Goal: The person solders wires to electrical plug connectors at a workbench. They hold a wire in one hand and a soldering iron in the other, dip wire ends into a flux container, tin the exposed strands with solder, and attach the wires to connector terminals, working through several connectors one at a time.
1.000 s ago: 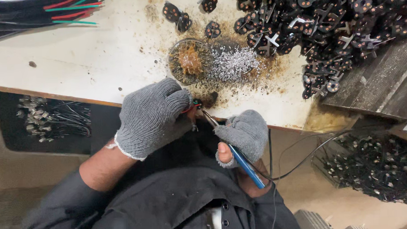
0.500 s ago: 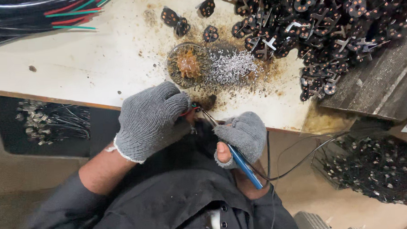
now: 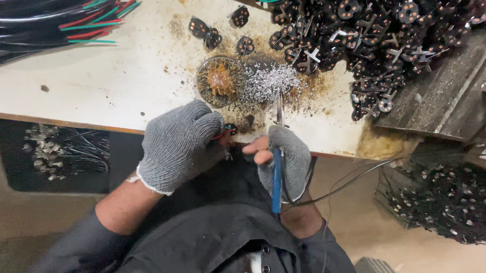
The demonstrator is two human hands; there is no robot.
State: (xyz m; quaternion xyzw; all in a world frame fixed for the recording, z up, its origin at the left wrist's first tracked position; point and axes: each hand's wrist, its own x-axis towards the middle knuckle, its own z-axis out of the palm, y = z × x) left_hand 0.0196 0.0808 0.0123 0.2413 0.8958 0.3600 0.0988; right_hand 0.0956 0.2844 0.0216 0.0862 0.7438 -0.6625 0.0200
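Grey-gloved left hand (image 3: 179,147) fingers pinch a red-wired part (image 3: 227,130); right hand (image 3: 287,159) grips soldering iron (image 3: 278,167) over stained white bench (image 3: 117,76).

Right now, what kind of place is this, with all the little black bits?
Probably an electronics assembly workshop. A gloved right hand holds a soldering iron over solder scraps, beside heaped black round connector parts and bundled coloured wires.

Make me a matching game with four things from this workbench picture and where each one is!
Things:
1. soldering iron
2. wire bundle
3. pile of black round parts
4. round dish of amber paste

Places:
A. far right of the bench
B. in the right hand
C. middle of the bench, beside silvery bits
D. far left corner of the bench

Pairs: 1-B, 2-D, 3-A, 4-C
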